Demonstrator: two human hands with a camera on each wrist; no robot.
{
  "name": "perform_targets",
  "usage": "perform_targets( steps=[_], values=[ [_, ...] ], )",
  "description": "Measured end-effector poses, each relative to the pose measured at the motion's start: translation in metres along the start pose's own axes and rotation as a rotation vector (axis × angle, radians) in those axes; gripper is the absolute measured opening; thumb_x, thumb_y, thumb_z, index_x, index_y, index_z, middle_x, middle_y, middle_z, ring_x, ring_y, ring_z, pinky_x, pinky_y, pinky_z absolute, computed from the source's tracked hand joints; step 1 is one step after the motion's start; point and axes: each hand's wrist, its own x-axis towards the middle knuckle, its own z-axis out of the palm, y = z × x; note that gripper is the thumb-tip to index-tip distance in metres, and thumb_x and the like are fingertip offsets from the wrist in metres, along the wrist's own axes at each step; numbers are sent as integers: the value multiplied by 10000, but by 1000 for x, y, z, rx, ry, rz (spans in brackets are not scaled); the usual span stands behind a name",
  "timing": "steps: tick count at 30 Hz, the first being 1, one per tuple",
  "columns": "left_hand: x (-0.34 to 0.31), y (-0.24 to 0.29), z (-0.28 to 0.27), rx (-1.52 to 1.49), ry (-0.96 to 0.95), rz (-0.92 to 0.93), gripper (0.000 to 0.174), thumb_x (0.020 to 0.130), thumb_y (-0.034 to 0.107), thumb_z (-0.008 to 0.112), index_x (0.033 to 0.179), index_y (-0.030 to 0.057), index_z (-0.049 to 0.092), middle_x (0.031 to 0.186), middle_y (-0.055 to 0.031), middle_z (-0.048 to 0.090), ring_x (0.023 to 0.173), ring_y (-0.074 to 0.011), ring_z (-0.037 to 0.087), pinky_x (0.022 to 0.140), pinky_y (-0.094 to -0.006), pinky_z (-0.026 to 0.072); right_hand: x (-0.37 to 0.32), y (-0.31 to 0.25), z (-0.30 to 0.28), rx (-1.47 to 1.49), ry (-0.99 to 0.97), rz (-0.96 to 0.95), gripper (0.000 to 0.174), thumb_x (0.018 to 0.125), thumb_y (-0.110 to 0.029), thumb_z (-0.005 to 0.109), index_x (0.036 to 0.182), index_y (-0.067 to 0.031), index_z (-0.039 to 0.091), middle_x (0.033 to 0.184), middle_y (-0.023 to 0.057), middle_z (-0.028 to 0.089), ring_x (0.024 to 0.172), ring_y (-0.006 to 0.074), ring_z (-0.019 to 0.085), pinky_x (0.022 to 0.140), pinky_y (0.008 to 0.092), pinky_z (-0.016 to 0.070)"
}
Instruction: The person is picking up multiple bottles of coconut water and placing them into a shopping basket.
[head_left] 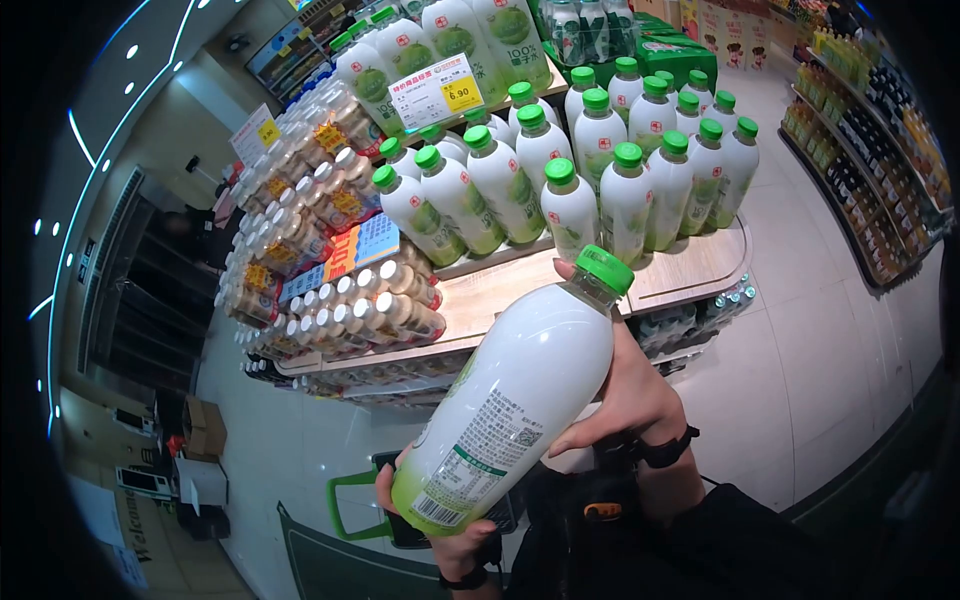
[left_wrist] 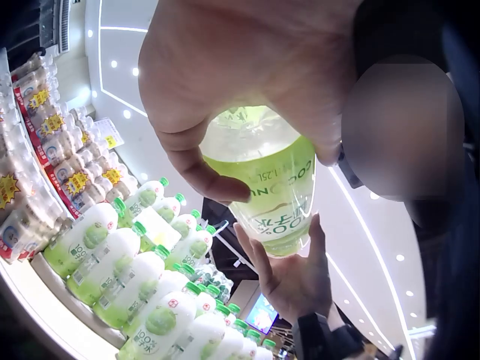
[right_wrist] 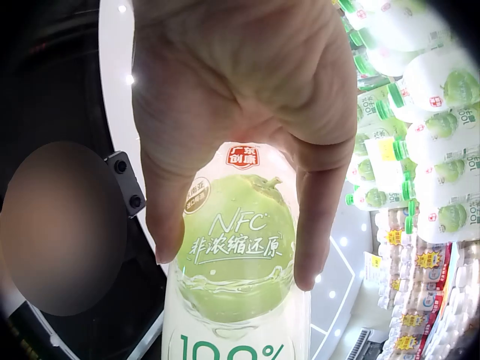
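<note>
A large coconut water bottle (head_left: 535,375), white with a light green base and a green cap, is held tilted in front of the body by both hands. Its back label, with small print and a barcode, faces the head camera. My left hand (head_left: 462,545) grips the base, fingers and thumb spread around it, as the left wrist view shows for the bottle (left_wrist: 281,176). Around the upper part, below the cap, my right hand (head_left: 640,400) holds it from behind. The right wrist view shows the bottle's front (right_wrist: 236,247), with a green coconut picture, between thumb and fingers.
Ahead stands a wooden display table (head_left: 480,310) with rows of similar bottles (head_left: 625,200). Shrink-wrapped packs of small bottles (head_left: 340,310) are stacked on its left. A price sign (head_left: 436,92) stands among the bottles. A stocked shelf (head_left: 860,150) is at right; a green-handled basket (head_left: 345,510) is below.
</note>
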Motion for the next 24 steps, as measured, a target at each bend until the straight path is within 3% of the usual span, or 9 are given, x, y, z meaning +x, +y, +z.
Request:
perform_targets(
  steps=[5,16,18,19,21,22,24],
  values=[
    [-2,-2,2,-152,-86,-87,1292,634,781,764,1512,81,125,1375,-122,380,1230,-266,484,1015,-413,437,-4,6,-5,101,24,-5,1357,538,-47,964,1585,-103,103,1449,75,399,1316,182,430,1090,348,378],
    [-15,-3,-2,-165,-145,-125,1256,667,674,821,1510,90,95,1393,-128,377,1231,-263,486,1013,-412,441,-9,5,-6,67,21,-6,1343,542,-45,965,1579,-83,113,1454,79,398,1324,189,430,1094,355,383],
    [-13,0,-1,-316,-145,-238,1237,645,541,905,1474,95,101,1394,-133,396,1276,-252,444,1077,-405,381,-9,3,-3,18,19,-17,1341,547,-43,966,1578,-82,109,1460,82,396,1329,192,432,1095,360,389],
    [-13,-4,-3,-316,-145,-234,1237,645,541,905,1474,95,101,1394,-133,396,1276,-252,444,1077,-405,381,-9,1,1,67,65,33,1372,506,-73,988,1571,-60,123,1471,104,407,1324,200,445,1100,367,378],
    [-10,-13,-5,-272,-127,-203,1217,660,636,847,1473,90,125,1362,-136,424,1171,-269,540,918,-402,517,-8,-4,9,114,111,79,1405,466,-103,1010,1563,-38,136,1482,126,417,1319,208,458,1106,373,368],
    [-8,-11,-4,-274,-128,-199,1217,660,636,847,1473,90,125,1362,-136,424,1171,-269,540,918,-402,517,-7,-6,13,113,111,76,1391,470,-119,1013,1560,-39,153,1491,123,403,1324,212,455,1108,381,374],
    [-5,-3,-1,-523,-182,-390,1143,727,816,634,1474,63,208,1316,-159,482,1013,-304,624,637,-404,581,-6,-7,18,111,108,74,1377,475,-135,1016,1558,-39,170,1499,121,389,1328,216,453,1111,388,381]
  ],
)
